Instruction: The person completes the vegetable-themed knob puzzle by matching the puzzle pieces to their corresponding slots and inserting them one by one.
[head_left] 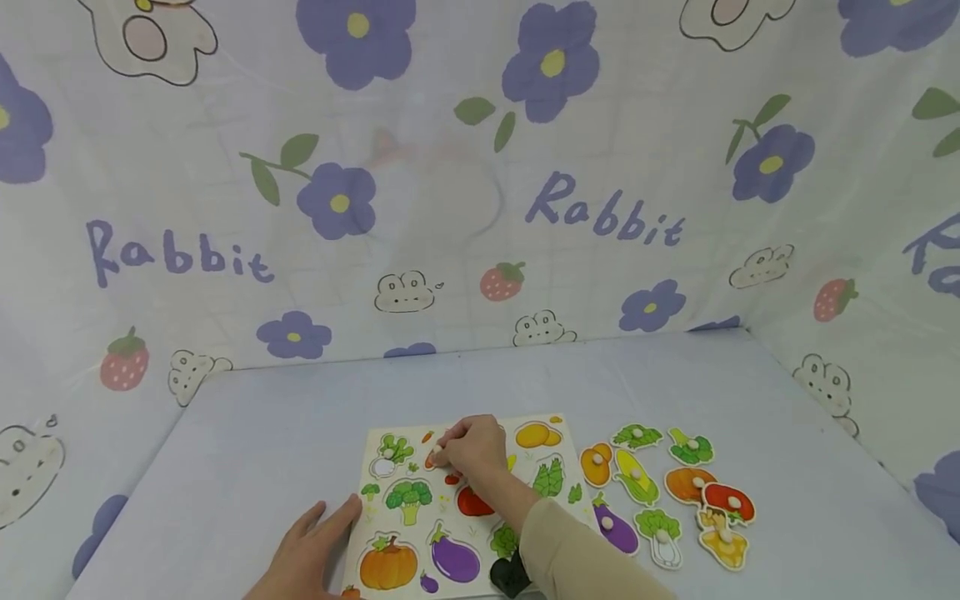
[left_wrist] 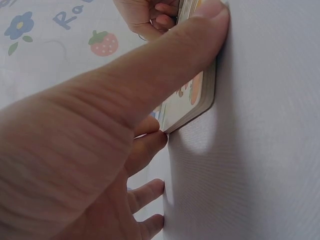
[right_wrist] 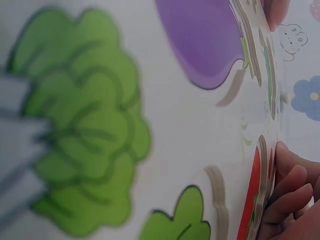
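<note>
Left hand [head_left: 311, 546] lies flat, fingers straight, thumb against the left edge of the flat wooden puzzle board [head_left: 390, 500] near the table's [head_left: 675, 383] front edge. Right hand [head_left: 471, 450] pinches an orange piece [head_left: 432, 458] on the board's upper area. Loose knobbed vegetable pieces [head_left: 660, 492] lie right of the board.

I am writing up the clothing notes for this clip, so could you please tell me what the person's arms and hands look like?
Both hands are bare: no gloves, rings or watch show. The right hand comes out of a long beige sleeve that ends at the wrist, with something small and black beside the forearm. The left hand shows no sleeve in view.
</note>
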